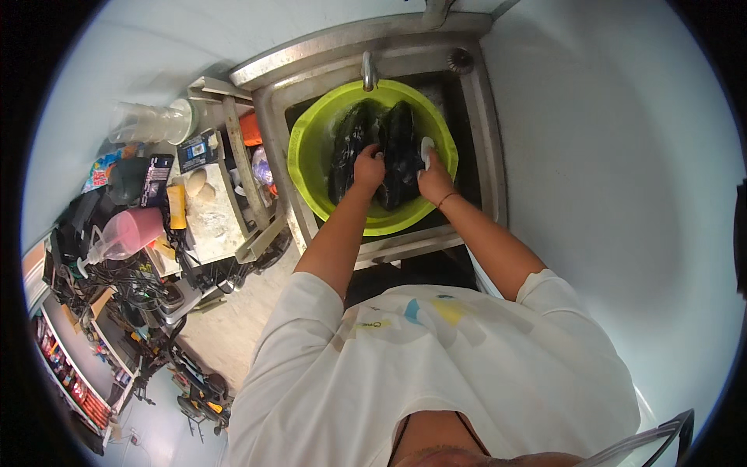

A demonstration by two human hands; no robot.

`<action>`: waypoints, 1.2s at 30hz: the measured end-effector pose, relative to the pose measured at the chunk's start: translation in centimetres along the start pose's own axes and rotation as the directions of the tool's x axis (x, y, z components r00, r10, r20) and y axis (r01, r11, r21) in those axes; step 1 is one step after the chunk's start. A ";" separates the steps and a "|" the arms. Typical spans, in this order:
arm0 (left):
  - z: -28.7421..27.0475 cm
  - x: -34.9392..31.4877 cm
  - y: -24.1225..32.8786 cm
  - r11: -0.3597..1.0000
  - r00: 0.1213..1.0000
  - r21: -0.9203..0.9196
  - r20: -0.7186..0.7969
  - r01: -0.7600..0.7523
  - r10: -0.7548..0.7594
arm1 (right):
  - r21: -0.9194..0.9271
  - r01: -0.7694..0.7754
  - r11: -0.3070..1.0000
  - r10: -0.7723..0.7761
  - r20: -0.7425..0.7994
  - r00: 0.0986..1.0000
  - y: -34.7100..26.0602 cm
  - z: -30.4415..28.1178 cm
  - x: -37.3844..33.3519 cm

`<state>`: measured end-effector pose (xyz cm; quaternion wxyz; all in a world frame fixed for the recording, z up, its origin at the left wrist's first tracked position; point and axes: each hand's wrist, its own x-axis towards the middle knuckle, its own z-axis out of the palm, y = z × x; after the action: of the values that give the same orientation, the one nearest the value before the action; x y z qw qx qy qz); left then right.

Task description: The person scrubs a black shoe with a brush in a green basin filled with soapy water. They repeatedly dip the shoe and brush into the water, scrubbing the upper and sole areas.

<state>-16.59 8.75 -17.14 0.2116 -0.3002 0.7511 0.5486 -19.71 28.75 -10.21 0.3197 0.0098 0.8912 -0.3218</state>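
A yellow-green basin (307, 132) stands in a metal sink, with a long, dark, wet item (349, 144) and a second one like it (398, 128) lying side by side inside. They have a whitish sheen like suds; their kind I cannot make out. My left hand (368, 169) is closed on the inner edge of the left dark item, fingertips partly hidden. Along the right side of the other one, my right hand (437, 180) grips a white, flat, rounded piece (426, 149), perhaps soap or a small brush.
A metal faucet (369, 71) hangs over the basin's far rim. The steel sink rim (492, 148) runs around it. To the left, a cluttered shelf holds a pink spray bottle (134, 232), a yellow block (177, 206) and clear plastic tubs (148, 122). A pale wall (591, 156) borders the right.
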 end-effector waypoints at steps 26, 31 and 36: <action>-9.3 -9.7 11.6 0.705 0.990 -0.699 -0.141 -0.121 0.031 | 0.781 0.251 0.572 -0.404 0.002 0.915 -10.8 -0.7 -6.8; -10.4 -14.5 14.8 0.310 0.976 -0.946 0.149 0.093 0.159 | 0.340 0.624 0.704 -0.533 -0.329 0.780 -14.2 1.3 -8.4; -12.0 -15.0 11.7 0.281 0.961 -0.952 0.185 0.124 0.204 | 0.196 0.600 0.775 -0.588 -0.121 0.800 -15.5 0.3 -14.8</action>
<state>-13.44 3.16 4.41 0.0757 -0.2695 0.2422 0.9290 -11.24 19.08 6.95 0.1748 -0.2273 0.8146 -0.5043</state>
